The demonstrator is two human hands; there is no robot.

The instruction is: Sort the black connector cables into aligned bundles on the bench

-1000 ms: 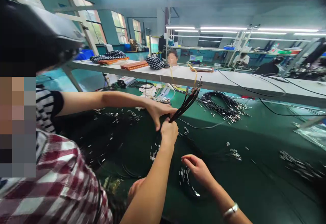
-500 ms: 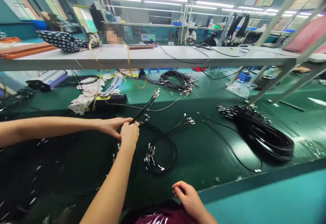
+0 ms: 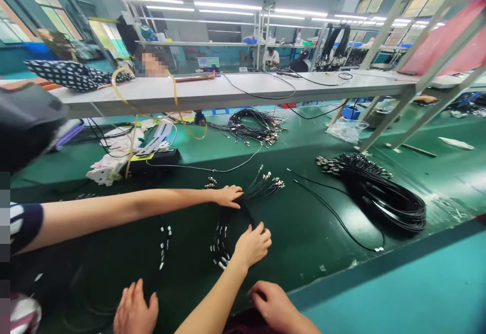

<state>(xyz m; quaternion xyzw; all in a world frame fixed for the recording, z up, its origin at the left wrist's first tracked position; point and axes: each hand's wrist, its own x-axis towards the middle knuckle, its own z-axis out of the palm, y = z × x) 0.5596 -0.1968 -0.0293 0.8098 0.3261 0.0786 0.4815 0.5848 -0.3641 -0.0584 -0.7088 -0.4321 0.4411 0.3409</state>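
Note:
My left hand (image 3: pixel 135 309) is at the bottom left, fingers stretched and thumb apart, over the dark table beside faint black cables. My right hand (image 3: pixel 276 306) rests low at the front edge with its fingers curled in; nothing shows in them. Between and beyond my hands, a co-worker's two arms reach in from the left. One co-worker's hand (image 3: pixel 228 196) lies flat over the crossing ends of a coiled black cable bundle (image 3: pixel 218 245); the other hand (image 3: pixel 255 244) covers the coil's right side. White-tipped cable ends (image 3: pixel 271 184) fan out behind it.
A large looped black cable bundle (image 3: pixel 395 200) lies at right, with loose single cables (image 3: pixel 334 207) beside it. Another coil (image 3: pixel 254 125) sits farther back, near a black power strip (image 3: pixel 159 159). A white shelf (image 3: pixel 243 87) spans the back. The co-worker's dark head (image 3: pixel 28 121) intrudes at left.
The co-worker's hands have moved right and let go of the upright cable bundle, now spread over the coil. My left hand has come into view. The view has shifted slightly.

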